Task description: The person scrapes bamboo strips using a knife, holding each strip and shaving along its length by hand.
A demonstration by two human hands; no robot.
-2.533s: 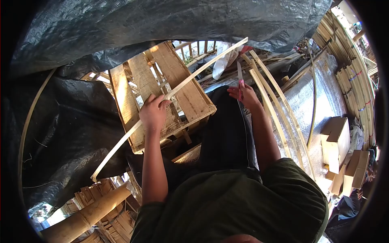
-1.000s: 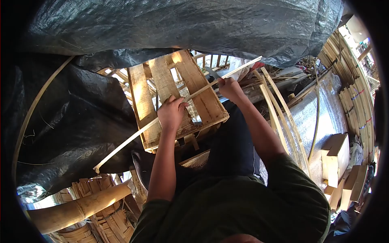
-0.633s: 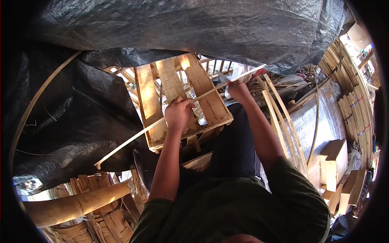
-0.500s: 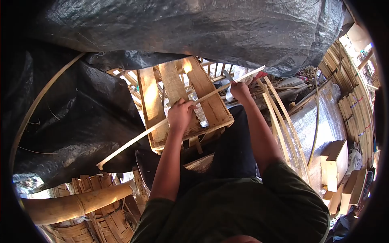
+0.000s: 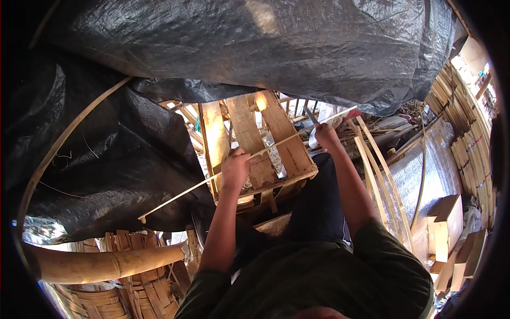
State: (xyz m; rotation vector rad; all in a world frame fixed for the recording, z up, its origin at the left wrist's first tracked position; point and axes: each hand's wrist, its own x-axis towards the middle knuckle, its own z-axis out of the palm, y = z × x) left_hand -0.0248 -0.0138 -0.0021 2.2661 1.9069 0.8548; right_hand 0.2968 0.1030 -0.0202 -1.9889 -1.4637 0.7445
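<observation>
My left hand (image 5: 236, 167) is closed around the middle of a long, thin bamboo strip (image 5: 183, 193), above a slatted wooden crate (image 5: 247, 119). The strip slants from the lower left up to the right, across the crate's top. My right hand (image 5: 326, 136) is closed on the handle of a knife (image 5: 311, 115), whose blade points up and to the left. The blade lies close to the strip's upper right part; whether they touch I cannot tell. My fingers hide the handle.
Several pale bamboo strips (image 5: 378, 173) lean to the right of my right arm. Black plastic sheeting (image 5: 212, 48) hangs ahead and at the left. A thick bamboo pole (image 5: 111, 266) lies at the lower left. Cardboard boxes (image 5: 447, 226) and bundled strips (image 5: 475, 159) stand at the right.
My right hand has come from beside the strip, knife in hand, up to the strip's right part. The strip has turned flatter, and the view has shifted so that things sit lower and further right.
</observation>
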